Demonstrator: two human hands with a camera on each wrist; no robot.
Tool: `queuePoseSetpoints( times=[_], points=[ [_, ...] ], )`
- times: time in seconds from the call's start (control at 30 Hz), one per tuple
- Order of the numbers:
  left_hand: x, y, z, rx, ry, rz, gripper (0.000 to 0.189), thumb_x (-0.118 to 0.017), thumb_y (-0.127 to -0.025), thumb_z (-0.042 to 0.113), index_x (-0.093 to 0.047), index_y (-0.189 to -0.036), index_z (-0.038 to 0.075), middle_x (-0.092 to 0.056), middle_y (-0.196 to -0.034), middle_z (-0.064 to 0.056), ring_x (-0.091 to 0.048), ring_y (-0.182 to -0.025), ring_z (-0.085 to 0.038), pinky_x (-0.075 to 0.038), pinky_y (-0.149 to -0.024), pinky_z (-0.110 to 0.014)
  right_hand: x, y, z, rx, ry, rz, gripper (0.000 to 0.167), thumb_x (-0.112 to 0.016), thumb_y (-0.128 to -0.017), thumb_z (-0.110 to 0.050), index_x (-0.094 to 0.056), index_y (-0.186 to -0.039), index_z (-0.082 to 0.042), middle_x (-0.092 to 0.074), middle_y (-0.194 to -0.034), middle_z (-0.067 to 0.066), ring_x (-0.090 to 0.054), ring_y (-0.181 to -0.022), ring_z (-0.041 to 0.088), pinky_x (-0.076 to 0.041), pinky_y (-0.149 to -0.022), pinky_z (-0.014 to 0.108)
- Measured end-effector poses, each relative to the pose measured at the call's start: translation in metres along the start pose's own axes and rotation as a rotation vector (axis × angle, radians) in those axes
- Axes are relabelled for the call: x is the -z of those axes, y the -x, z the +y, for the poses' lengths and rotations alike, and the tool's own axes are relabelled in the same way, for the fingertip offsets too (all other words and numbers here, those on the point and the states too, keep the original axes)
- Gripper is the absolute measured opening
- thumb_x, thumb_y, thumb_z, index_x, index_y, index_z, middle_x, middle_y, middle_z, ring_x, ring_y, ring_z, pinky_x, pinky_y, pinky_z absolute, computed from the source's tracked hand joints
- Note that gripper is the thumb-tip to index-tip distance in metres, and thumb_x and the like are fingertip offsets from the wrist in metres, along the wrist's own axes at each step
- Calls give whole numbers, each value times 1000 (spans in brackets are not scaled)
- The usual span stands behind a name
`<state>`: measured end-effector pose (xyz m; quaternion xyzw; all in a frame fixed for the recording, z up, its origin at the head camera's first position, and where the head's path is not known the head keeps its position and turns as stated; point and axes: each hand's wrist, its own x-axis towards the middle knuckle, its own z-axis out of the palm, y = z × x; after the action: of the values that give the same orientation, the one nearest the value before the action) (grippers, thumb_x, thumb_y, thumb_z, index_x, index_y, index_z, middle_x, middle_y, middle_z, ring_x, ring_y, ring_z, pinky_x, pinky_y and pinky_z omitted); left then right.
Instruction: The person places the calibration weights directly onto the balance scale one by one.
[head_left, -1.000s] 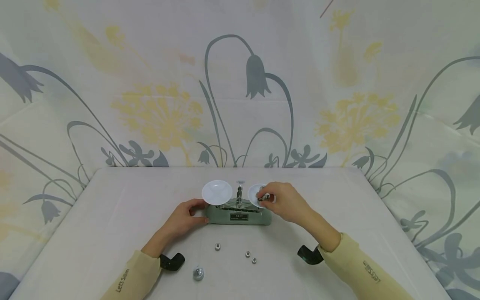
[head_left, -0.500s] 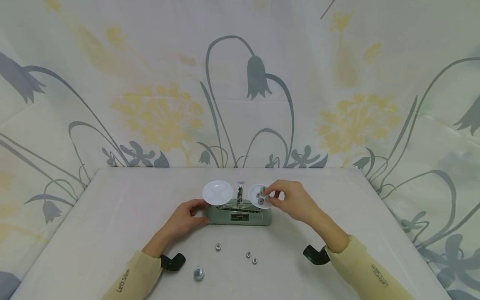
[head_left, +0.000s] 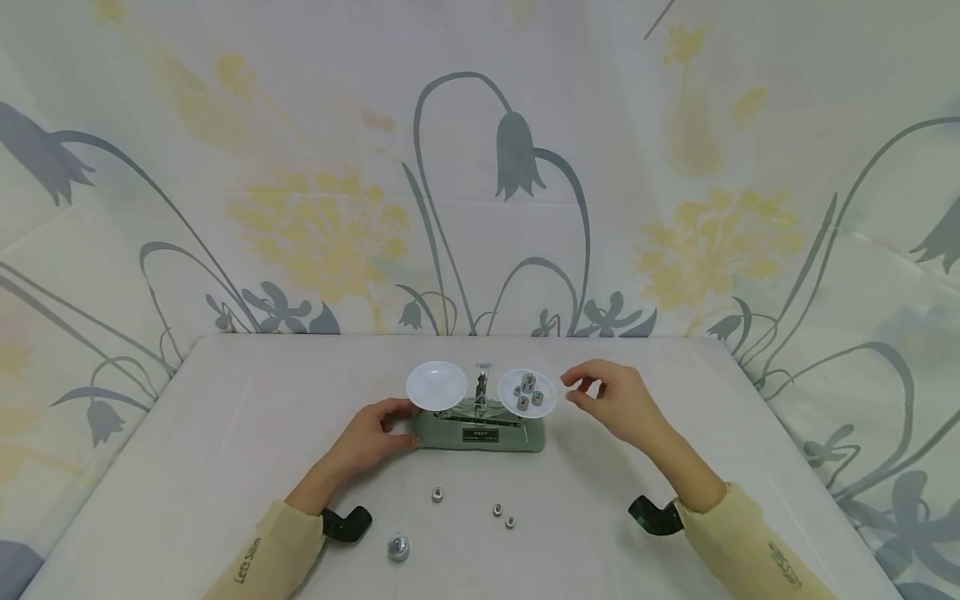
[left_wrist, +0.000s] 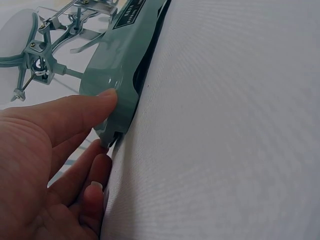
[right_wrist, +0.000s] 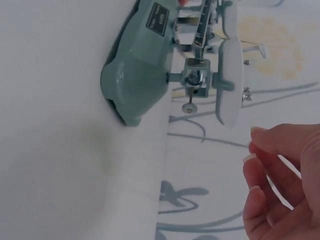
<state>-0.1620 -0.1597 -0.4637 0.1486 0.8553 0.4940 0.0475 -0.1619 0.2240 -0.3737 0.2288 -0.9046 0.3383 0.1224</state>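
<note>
A green two-pan balance scale (head_left: 480, 435) stands at the middle of the table. My left hand (head_left: 367, 437) grips the left end of its base; in the left wrist view the thumb (left_wrist: 107, 102) presses the front face and the other fingers curl behind. The scale's left pan (head_left: 437, 385) is white and bare. On the right pan (head_left: 548, 388) sit several silver weights (head_left: 528, 382) of different sizes. Just right of that pan hovers my right hand (head_left: 618, 404), holding nothing, fingers loosely bent and a gap between thumb and forefinger.
In front of the scale, small silver weights (head_left: 437, 494) lie on the white tabletop (head_left: 225, 467), including a pair of smaller weights (head_left: 497, 509). A larger silver weight (head_left: 398, 547) stands nearer the front. A flower-patterned curtain (head_left: 480, 250) borders the table.
My right hand has let go of a weight on the right pan and drawn away to the right, leaving the weights there uncovered. The left hand keeps its grip on the base.
</note>
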Motion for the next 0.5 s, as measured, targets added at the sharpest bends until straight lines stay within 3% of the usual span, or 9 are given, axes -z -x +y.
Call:
queuePoseSetpoints(
  times=[0.33, 0.5],
  points=[
    [-2, -1, -1, 15, 1, 0, 52, -82, -80, 11, -64, -128, 4, -64, -128, -10, -54, -125, -32, -43, -101, -52, -16, 12, 26, -167, -95, -23, 36, -79, -83, -1, -68, -117, -1, -70, -108, 8, -67, -94, 24, -56, -80, 36],
    [-2, -1, 1, 26, 0, 4, 52, -83, -79, 10, -64, -128, 5, -64, -128, -10, -54, -125, -33, -43, -101, -52, -30, 18, 34, -202, -172, -52, 38, -78, -83, 1, -66, -119, 1, -69, -111, 12, -68, -97, 28, -56, -83, 37]
  ],
)
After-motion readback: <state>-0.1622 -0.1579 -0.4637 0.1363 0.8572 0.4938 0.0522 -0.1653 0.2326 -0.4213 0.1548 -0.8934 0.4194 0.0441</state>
